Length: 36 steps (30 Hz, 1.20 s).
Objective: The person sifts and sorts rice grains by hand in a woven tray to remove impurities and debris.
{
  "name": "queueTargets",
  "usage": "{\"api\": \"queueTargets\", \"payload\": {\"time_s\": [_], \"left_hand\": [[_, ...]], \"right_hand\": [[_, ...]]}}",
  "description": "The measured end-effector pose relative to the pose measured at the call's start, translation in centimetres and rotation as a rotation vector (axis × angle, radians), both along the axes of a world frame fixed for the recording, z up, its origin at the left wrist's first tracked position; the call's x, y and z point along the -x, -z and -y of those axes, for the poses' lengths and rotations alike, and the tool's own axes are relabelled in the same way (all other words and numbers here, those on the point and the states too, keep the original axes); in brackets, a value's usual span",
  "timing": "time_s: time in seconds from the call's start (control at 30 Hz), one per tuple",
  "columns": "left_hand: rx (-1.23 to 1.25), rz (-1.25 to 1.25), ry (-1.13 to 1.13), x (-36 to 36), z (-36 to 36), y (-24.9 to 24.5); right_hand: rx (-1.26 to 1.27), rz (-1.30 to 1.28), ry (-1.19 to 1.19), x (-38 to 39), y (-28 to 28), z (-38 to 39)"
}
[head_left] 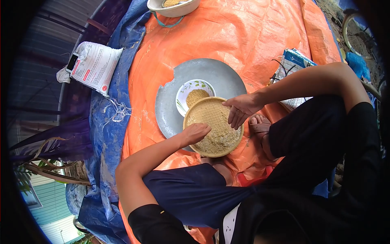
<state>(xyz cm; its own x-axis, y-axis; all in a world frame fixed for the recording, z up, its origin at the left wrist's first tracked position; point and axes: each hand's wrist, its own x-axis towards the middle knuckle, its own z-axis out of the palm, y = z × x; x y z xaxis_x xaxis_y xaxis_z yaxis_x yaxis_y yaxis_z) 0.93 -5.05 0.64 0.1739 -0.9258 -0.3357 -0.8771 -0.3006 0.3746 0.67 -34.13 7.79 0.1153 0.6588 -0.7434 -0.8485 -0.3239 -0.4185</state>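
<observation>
A round woven sieve holds a spread of pale, coarse grain or meal, heaped toward its near side. Over its left part is my left hand, fingers curled closed; what they hold, if anything, is hidden. My right hand is open at the sieve's right rim, palm partly showing and fingers stretched over the meal. Just beyond the sieve, partly covered by it, a white bowl with green leaf patterns contains golden grain. Both are over a large grey metal tray with a broken left edge.
An orange tarp covers the ground, with a blue tarp along its left. A printed white sack lies at left. At the top is a pale basin with grain. Another sack lies right, near my sandalled foot.
</observation>
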Motion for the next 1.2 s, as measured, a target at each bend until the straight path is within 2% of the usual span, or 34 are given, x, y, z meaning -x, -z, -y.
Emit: {"api": "queueTargets", "payload": {"time_s": [0.3,0.5,1.2], "left_hand": [[-0.094,0.04,-0.082,-0.3,-0.4,0.1],[-0.017,0.082,-0.086,-0.1,-0.1,-0.6],[-0.07,0.065,-0.123,-0.3,-0.1,-0.5]], "right_hand": [[0.01,0.009,0.001,0.0,0.2,0.4],[0.005,0.007,-0.004,0.0,0.3,0.4],[0.009,0.008,-0.009,-0.1,0.5,0.5]]}}
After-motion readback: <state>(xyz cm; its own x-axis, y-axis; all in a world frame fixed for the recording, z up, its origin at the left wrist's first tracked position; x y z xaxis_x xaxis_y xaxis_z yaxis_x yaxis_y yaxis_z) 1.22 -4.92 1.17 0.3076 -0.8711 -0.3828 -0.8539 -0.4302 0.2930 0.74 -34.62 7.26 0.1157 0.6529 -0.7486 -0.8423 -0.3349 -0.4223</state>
